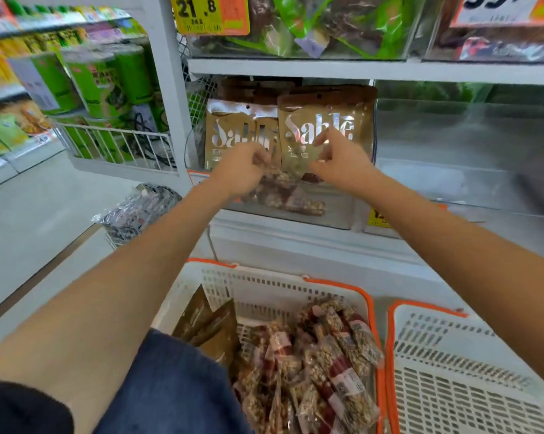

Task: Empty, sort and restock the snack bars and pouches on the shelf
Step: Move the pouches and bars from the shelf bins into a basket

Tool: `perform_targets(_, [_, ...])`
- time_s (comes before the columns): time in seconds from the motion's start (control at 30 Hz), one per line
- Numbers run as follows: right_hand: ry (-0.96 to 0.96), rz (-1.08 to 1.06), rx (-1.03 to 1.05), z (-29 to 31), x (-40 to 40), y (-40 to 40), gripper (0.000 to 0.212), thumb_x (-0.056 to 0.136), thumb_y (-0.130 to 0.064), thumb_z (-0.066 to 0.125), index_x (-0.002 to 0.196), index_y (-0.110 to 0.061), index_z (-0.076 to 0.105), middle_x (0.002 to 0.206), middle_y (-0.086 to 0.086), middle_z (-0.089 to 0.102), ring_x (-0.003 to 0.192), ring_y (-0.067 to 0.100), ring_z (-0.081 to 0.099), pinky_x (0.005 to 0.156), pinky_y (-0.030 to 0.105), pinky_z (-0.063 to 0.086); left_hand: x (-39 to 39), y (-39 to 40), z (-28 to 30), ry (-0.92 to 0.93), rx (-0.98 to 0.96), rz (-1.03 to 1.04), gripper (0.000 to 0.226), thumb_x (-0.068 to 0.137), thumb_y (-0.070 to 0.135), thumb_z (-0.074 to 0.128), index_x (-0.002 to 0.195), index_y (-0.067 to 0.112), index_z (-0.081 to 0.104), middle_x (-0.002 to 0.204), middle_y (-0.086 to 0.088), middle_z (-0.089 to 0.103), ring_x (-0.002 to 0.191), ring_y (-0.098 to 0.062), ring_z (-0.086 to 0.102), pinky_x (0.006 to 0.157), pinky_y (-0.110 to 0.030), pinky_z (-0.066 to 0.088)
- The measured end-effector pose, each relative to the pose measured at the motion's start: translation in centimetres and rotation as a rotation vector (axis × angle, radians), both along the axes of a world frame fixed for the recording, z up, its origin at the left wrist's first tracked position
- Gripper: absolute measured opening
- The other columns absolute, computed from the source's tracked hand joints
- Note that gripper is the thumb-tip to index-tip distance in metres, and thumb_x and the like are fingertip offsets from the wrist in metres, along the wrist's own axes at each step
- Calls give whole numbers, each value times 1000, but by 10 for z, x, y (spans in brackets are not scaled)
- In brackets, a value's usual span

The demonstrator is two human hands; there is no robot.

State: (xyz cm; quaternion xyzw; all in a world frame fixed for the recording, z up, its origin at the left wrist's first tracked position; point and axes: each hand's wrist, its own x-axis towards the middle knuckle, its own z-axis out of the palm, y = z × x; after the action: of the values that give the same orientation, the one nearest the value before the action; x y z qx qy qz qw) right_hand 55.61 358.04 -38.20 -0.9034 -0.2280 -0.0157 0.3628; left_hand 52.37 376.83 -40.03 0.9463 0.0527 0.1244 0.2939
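Reaching to the white shelf (295,227), the left hand (239,170) and right hand (336,166) pinch clear-wrapped, blurred nut snack bars (283,189) between them, before two upright gold foil "Sablé" pouches (324,126). More bars fill a white, orange-rimmed basket (264,289) below.

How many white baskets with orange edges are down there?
2. One basket sits below the hands, holding snack bars and brown pouches. The other basket stands right beside it, partly cut off by the picture's edge. More could be out of view.
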Motion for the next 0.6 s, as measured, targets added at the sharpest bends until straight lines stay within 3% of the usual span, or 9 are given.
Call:
perform_targets(0.1, [196,130,-252,3,30,22,62,91,-44,58,143,-21,32,132,8,50,116,26,50,87,29,41,28,36,-2,184,161,21,21,91,0,47,93,-2,68,108,-20,65,102,-29,56,89,-32,44])
perform_targets(0.17, [362,218,-373,0,44,36,76,90,-60,48,151,-25,19,156,4,25,137,27,32,106,37,35,45,55,-1,386,286,-37,24,92,4,47,104,1,68,110,-16,62,98,-28,53,87,-32,42])
perform_targets(0.3, [642,257,-447,-15,59,57,97,72,-87,31,152,-35,13,161,-1,3,146,29,10,114,54,19,68,58,11,688,485,-158,14,88,13,57,94,21,66,109,1,59,104,-25,54,95,-39,45])
perform_targets(0.4, [664,323,-467,-22,62,61,111,58,-93,30,152,-35,14,161,0,1,147,28,8,116,54,14,82,55,20,878,581,-206,24,79,35,72,98,29,58,107,1,56,98,-21,55,88,-36,49])
perform_targets(0.47, [674,362,-456,-24,65,59,103,66,-90,28,151,-33,19,160,0,7,146,26,12,116,48,15,88,57,24,932,568,-211,32,79,38,73,104,28,56,107,-4,56,92,-19,57,85,-35,53])
perform_targets(0.5, [674,383,-444,-25,67,57,99,69,-89,26,151,-34,19,160,-2,7,146,25,12,116,46,14,89,56,26,956,589,-217,27,81,38,71,99,24,58,105,-10,57,77,-2,42,84,-36,54])
perform_targets(0.53, [671,409,-431,-28,69,54,100,66,-91,26,150,-37,17,160,-4,5,146,23,9,116,46,13,89,53,27,975,621,-227,21,83,38,69,91,21,60,102,-13,58,112,-20,35,81,-36,55])
perform_targets(0.57, [657,433,-412,-31,70,49,104,61,-94,28,150,-41,15,160,-8,3,147,21,7,117,48,11,89,51,28,985,654,-234,19,85,38,68,85,20,60,97,-7,60,84,-20,59,74,-32,53])
perform_targets(0.6, [639,447,-381,-33,72,44,107,57,-96,30,149,-44,15,160,-12,3,147,18,6,117,49,10,89,49,28,987,684,-240,18,86,39,66,83,22,60,94,-3,59,82,-17,58,72,-29,49])
